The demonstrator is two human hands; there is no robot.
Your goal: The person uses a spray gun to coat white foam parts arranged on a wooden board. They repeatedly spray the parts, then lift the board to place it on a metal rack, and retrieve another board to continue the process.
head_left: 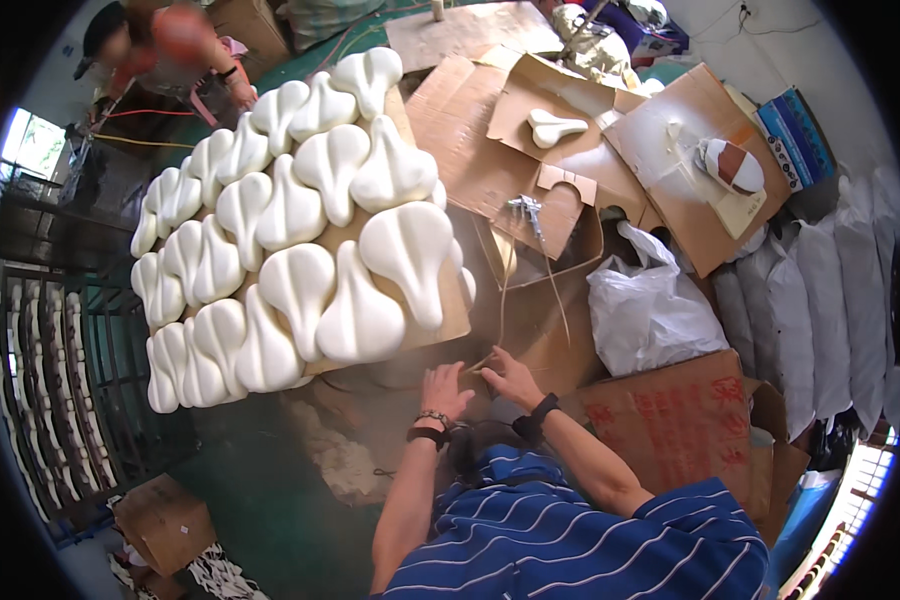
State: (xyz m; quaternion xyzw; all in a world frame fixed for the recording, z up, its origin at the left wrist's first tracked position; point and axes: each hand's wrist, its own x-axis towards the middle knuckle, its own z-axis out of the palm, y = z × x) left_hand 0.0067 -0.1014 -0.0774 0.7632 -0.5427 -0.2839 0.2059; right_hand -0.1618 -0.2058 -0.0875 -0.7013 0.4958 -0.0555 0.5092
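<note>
My left hand (444,388) and my right hand (511,380) meet low in the middle, just below a cardboard board (454,322) loaded with several white saddle-shaped foam pieces (355,290). The fingers of my right hand pinch the lower end of a thin tan strip (504,290) that runs up toward a metal spray gun (526,211) lying on cardboard. The fingertips of my left hand touch the same end; whether they grip it is unclear. Both wrists wear dark bands.
A white plastic bag (650,305) sits right of the hands, above a printed cardboard box (675,420). Flattened cardboard (670,150) bearing a single white saddle piece (555,126) lies at the back. White sacks (820,290) line the right. A black rack (60,370) stands left. Another person (170,50) works far left.
</note>
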